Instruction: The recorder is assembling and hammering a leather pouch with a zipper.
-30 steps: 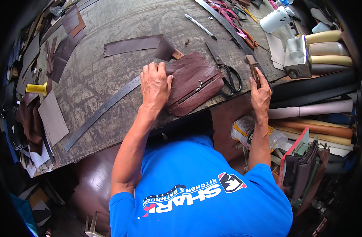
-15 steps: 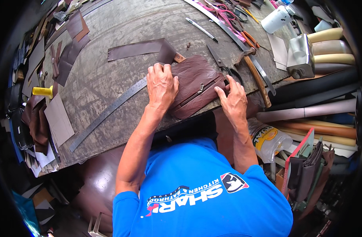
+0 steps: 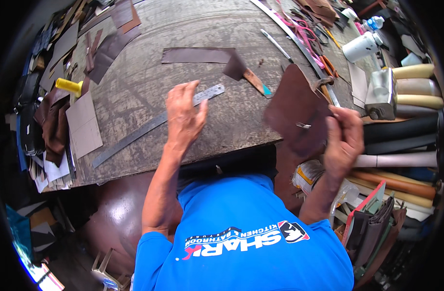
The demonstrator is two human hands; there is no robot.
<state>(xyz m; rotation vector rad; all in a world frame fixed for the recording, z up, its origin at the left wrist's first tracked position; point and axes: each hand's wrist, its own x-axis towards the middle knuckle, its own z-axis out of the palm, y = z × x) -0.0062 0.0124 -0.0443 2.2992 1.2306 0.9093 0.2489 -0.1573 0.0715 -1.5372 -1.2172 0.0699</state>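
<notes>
My right hand [image 3: 345, 138] pinches the right edge of a brown leather piece with a zipper [image 3: 294, 104]. The leather is raised and tilted at the table's front right edge, slightly blurred, its metal zipper pull showing. My left hand [image 3: 185, 111] holds nothing, its fingers apart above a long steel ruler [image 3: 129, 140] on the table. Beyond the ruler lies a folded dark brown leather strip [image 3: 197, 55]. A wooden-handled tool with a teal end [image 3: 256, 82] sticks out from under the strip's folded end.
The worn wooden table [image 3: 139, 92] has leather scraps [image 3: 110, 53] and a yellow spool-like piece [image 3: 69, 86] at left. At right are a pen [image 3: 276, 44], orange-handled pliers [image 3: 328, 65], a white bottle [image 3: 360, 47] and a metal can [image 3: 381, 94]. Material rolls [image 3: 416, 87] stick out beyond.
My right hand has lifted the leather piece off the table and moved right with it. My left hand has let go of it. The wooden-handled tool is now uncovered. The view has shifted.
</notes>
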